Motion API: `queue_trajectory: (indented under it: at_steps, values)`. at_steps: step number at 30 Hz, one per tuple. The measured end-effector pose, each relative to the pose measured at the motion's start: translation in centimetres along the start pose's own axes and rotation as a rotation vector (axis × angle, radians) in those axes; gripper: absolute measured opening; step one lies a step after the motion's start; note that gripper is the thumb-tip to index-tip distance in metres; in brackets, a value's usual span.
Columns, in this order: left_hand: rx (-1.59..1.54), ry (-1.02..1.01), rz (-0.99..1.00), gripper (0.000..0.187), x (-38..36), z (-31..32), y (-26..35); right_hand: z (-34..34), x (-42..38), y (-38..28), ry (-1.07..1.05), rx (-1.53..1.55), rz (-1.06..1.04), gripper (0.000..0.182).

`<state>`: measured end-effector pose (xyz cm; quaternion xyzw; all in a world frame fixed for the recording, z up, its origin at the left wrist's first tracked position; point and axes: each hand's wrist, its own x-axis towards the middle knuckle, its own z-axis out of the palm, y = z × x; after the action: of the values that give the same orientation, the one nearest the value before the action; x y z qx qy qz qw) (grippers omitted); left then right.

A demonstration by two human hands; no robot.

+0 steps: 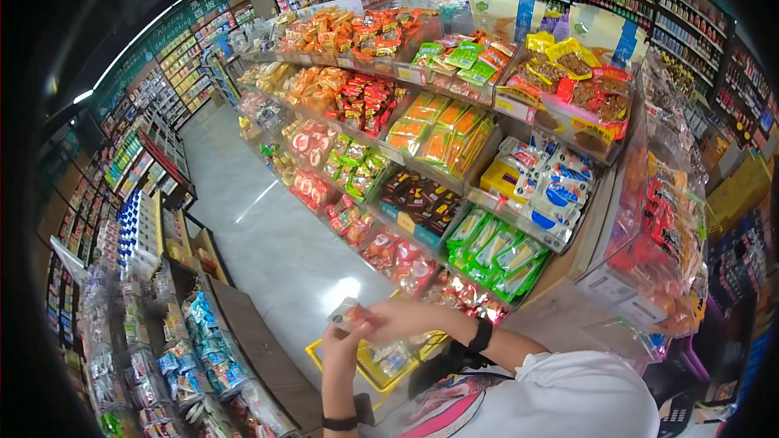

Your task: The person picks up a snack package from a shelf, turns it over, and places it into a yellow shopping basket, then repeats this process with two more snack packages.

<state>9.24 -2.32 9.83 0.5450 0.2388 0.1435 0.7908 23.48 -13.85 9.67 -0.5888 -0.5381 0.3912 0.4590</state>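
One small, clear-wrapped packet with pale and orange-red patches [348, 313] is at the fingertips of both bare hands, above the aisle. The left hand [339, 346], raised from below, and the right hand [395, 318], reaching across from the right, meet with bent fingers grasping it; blur hides the exact finger placement. Each wrist wears a black band. Beneath the hands is a yellow plastic basket [385, 387] with pale packets [391, 358] inside. Beyond the right forearm, a tiered display of clear bins holds bright-green packets [497, 253], dark-brown packets [422, 204] and blue-and-white packets [564, 182]. Across the shiny grey floor [264, 231], blue packets [213, 349] fill a lower shelf.
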Motion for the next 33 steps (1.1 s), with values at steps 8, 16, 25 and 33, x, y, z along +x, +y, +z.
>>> queue_trajectory:
  at_steps: [8,16,25,33]
  values:
    - [0.224,0.157,0.225,0.02,-6.5,-0.6,2.3,4.1,1.0,-2.5,-0.062,0.0,-0.016,0.026]
    - [0.296,0.296,0.374,0.02,-8.9,-2.8,1.4,6.7,1.1,-2.7,-0.146,0.059,-0.088,0.033]
    - [0.157,0.358,0.426,0.018,-11.2,-4.3,2.6,9.0,1.3,-2.6,-0.156,-0.039,-0.152,0.037]
    - [0.299,0.38,0.494,0.017,-11.9,-6.3,1.5,11.0,0.8,-3.1,-0.168,-0.06,-0.127,0.041]
